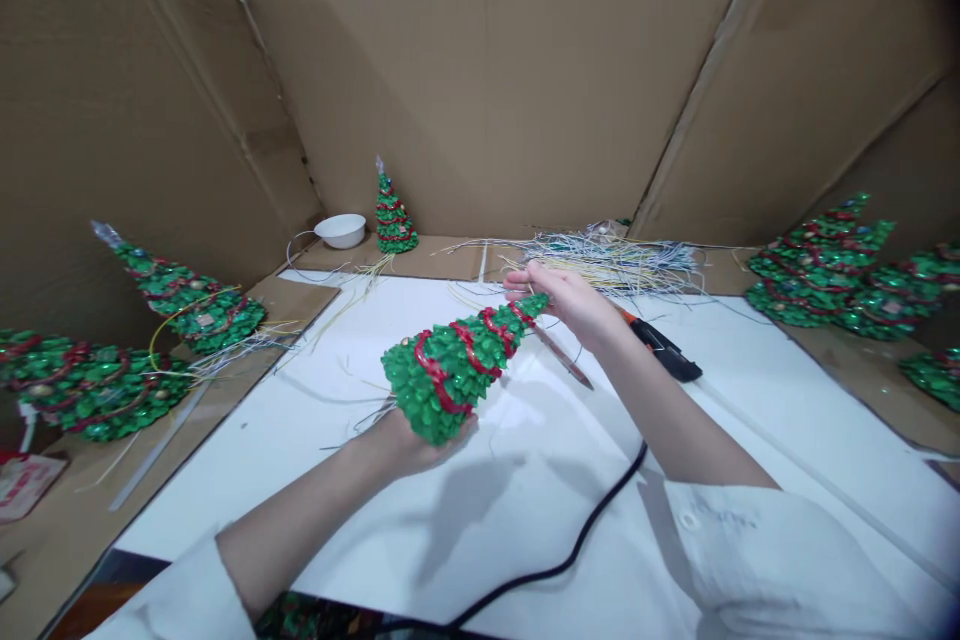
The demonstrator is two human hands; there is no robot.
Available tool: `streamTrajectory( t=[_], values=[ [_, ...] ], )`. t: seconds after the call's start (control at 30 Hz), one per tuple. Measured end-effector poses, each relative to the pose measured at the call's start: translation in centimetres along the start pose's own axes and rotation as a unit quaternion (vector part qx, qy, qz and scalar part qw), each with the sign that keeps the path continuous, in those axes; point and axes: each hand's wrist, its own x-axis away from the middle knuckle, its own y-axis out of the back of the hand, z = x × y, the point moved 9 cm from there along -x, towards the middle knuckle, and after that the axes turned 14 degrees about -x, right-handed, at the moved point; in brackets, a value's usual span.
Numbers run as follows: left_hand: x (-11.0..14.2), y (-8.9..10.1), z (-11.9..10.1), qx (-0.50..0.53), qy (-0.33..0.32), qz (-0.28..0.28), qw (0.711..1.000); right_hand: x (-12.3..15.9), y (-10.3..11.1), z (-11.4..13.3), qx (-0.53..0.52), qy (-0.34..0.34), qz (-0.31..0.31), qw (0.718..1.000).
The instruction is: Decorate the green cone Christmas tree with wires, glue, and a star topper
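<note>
A small green cone-shaped Christmas tree with a red garland spiral lies tilted above the white table top, tip pointing up and right. My left hand cups its base from below, fingers closed round it. My right hand is at the tree's tip, fingers pinched there; whether they also hold a thin strand I cannot make out. A glue gun lies on the table just behind my right wrist, with its black cord running toward me.
Finished trees lie at the left and at the right. One tree stands upright at the back beside a white bowl. A heap of thin wire strands lies at the back. Cardboard walls enclose the table.
</note>
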Motion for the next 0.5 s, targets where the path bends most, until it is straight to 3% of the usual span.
streamTrajectory(
  t=[0.1, 0.2, 0.33, 0.43, 0.5],
  values=[
    [1.0, 0.4, -1.8, -0.115, -0.068, 0.016, 0.991, -0.1, 0.0, -0.4, 0.045, 0.002, -0.004, 0.999],
    [1.4, 2.1, -3.0, -0.087, -0.093, -0.026, 0.991, -0.4, 0.7, -0.4, 0.089, 0.020, -0.025, 0.996],
    [0.9, 3.2, -2.0, 0.121, 0.002, -0.037, 0.992, -1.0, 3.3, 1.0, 0.120, 0.085, -0.096, 0.985],
    [0.3, 3.3, -1.2, 0.289, 0.072, -0.054, 0.953, -0.8, 5.2, 2.7, 0.096, 0.136, -0.148, 0.975],
    [-0.3, 3.3, -1.1, 0.364, 0.099, -0.063, 0.924, -0.5, 5.4, 3.8, 0.077, 0.154, -0.146, 0.974]
  ],
)
